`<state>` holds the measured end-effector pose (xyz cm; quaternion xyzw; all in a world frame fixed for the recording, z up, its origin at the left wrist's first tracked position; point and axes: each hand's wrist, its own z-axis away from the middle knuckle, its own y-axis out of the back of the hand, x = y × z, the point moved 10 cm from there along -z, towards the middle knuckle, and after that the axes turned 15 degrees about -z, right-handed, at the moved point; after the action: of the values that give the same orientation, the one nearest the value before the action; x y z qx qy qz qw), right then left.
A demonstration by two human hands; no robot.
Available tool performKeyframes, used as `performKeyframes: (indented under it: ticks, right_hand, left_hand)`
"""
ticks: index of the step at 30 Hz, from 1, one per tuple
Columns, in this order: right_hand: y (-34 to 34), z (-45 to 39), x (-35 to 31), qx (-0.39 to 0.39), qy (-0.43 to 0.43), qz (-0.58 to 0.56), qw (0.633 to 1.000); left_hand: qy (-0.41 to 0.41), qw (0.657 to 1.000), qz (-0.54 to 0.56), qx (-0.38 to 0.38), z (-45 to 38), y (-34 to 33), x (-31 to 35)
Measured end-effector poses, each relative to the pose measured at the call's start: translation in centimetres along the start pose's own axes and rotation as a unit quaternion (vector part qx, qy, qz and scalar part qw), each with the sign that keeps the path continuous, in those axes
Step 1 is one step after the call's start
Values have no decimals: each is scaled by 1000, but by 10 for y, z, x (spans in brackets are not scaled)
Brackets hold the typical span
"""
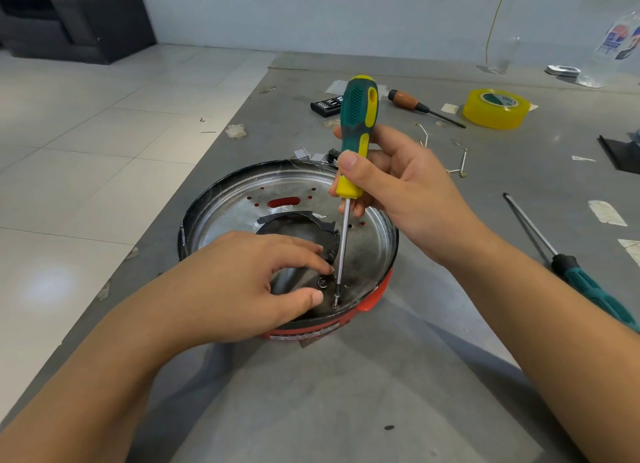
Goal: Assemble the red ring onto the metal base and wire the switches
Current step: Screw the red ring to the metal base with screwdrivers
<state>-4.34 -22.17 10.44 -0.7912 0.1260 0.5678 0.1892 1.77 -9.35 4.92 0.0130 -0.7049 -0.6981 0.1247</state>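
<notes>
We could read no text with certainty. The label on the red ring's [304,336] front edge carried print too small to make out. The yellow tape roll's [496,108] core showed green and white marking, and the plastic bottle [613,43] bore a blue and red label, both blurred.

Bright, even daylight; soft arm shadows at the frame's bottom, glare patch lower left, wide-angle bending and blur toward the edges.

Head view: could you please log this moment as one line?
right hand grips screwdriver | tip on screw in metal base | left hand steadies base | red ring beneath
</notes>
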Motion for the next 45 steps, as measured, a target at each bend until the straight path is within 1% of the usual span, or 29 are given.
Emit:
performKeyframes:
  ticks: [7,15,19,25,30,33,38,40,42,45]
  right_hand:
    - [-3,2,-3,-19,12,6,1000]
    - [-25,14,-23,-106,75,42,991]
    - [-32,16,-25,-116,84,64,988]
    - [-37,19,-28,-119,88,65,987]
    - [-36,24,-31,-108,101,104,984]
    - [-36,27,-36,-99,126,121,980]
    - [-40,35,-40,-61,170,159,971]
    - [-41,39,-43,-42,190,177,965]
    - [-38,41,-44,-2,205,183,961]
    - [-31,43,-44,57,216,180,958]
  left_hand:
    - [-1,1000,-5,-21,-1,-5,0]
    - [18,999,19,-27,0,-8,-3]
    - [14,999,8,-30,0,-7,-1]
    - [27,998,1,-50,2,-7,-1]
    - [36,997,-12,-73,1,-9,1]
    - [46,995,-8,-87,2,-8,2]
    - [53,993,11,-104,0,-5,7]
    - [48,995,39,-83,-1,2,9]
    - [44,995,76,-52,-1,9,11]
    - [43,993,108,19,-2,17,19]
